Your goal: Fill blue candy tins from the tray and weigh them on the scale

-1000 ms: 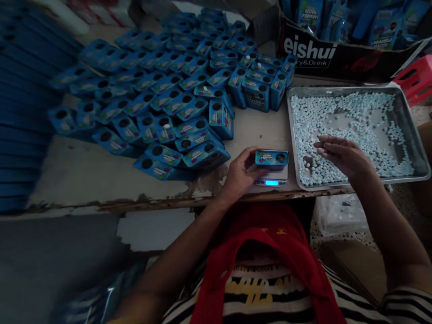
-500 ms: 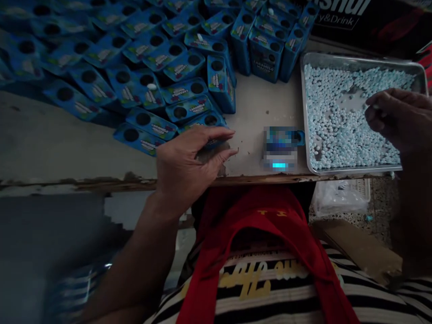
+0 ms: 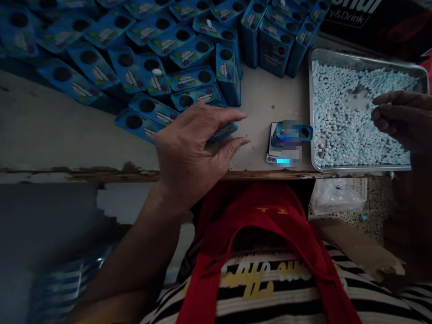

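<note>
Had one box [image 3: 279,131] on the lit scale [image 3: 271,158], partly blurred. Had many other boxes [image 3: 192,77] grouped on the table [image 3: 256,99]; could not tell which were filled. Had plenty of pellets [image 3: 340,135] in the tray [image 3: 312,112]. Held the left hand [image 3: 195,153] spread near the grouped boxes, the right hand [image 3: 398,114] above the tray, fingertips pressed together; could not make out any pellet pinched there.

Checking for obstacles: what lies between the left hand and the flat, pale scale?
The head view shows only bare, speckled, pale tabletop between the left hand and scale.
</note>
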Demonstrator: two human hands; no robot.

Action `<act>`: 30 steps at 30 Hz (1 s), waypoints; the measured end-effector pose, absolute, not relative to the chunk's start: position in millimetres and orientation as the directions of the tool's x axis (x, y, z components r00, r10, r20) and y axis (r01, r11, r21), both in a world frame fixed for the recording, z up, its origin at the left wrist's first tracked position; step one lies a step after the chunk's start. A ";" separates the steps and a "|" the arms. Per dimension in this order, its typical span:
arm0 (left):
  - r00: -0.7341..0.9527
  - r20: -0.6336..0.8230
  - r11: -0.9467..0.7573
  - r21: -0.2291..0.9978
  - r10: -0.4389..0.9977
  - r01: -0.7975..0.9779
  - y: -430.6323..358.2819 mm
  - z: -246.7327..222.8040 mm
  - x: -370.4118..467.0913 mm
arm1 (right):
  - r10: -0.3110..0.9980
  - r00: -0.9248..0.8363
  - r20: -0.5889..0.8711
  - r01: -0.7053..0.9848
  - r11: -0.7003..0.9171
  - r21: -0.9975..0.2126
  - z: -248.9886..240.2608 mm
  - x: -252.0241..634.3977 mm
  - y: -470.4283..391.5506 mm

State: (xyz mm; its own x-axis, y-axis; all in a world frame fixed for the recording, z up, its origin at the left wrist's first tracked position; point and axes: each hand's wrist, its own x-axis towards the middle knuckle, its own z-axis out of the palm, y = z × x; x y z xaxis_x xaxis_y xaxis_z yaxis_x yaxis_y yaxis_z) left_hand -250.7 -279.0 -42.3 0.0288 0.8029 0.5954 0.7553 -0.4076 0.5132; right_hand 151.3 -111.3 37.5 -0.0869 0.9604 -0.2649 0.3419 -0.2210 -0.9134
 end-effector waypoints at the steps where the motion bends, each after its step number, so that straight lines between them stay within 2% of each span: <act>1: 0.022 0.590 -0.399 0.518 0.807 0.757 -278.6 -40.6 -248.8 | 0.960 -0.103 -0.261 0.334 -0.214 -0.918 39.0 148.9 -114.8; 7: 0.014 0.573 -0.404 0.561 0.820 0.723 -275.2 -36.5 -240.6 | 0.970 -0.191 -0.151 0.341 -0.079 -0.937 52.1 142.6 -129.7; 12: 0.003 0.526 -0.389 0.626 0.851 0.676 -272.2 -40.5 -236.9 | 0.977 -0.177 -0.122 0.329 -0.058 -0.943 51.0 160.6 -120.3; 16: -0.014 0.482 -0.367 0.685 0.876 0.629 -271.0 -41.5 -232.8 | 0.975 -0.215 -0.049 0.327 0.025 -0.945 47.9 178.0 -108.7; 22: -0.018 0.426 -0.339 0.745 0.904 0.575 -271.2 -40.2 -229.5 | 0.980 -0.194 -0.051 0.365 0.023 -0.931 53.4 172.3 -109.3; 25: -0.079 0.386 -0.296 0.810 0.919 0.505 -263.8 -61.1 -222.0 | 0.981 -0.196 -0.015 0.342 0.054 -0.938 53.3 159.9 -116.0; 28: -0.151 0.306 -0.233 0.899 0.940 0.371 -246.8 -100.7 -204.7 | 0.970 -0.241 0.029 0.427 0.132 -0.895 40.7 144.9 -124.8; 30: -0.113 0.240 -0.202 0.940 0.964 0.274 -232.7 -122.7 -191.0 | 0.965 -0.247 0.090 0.451 0.197 -0.871 21.8 132.4 -131.4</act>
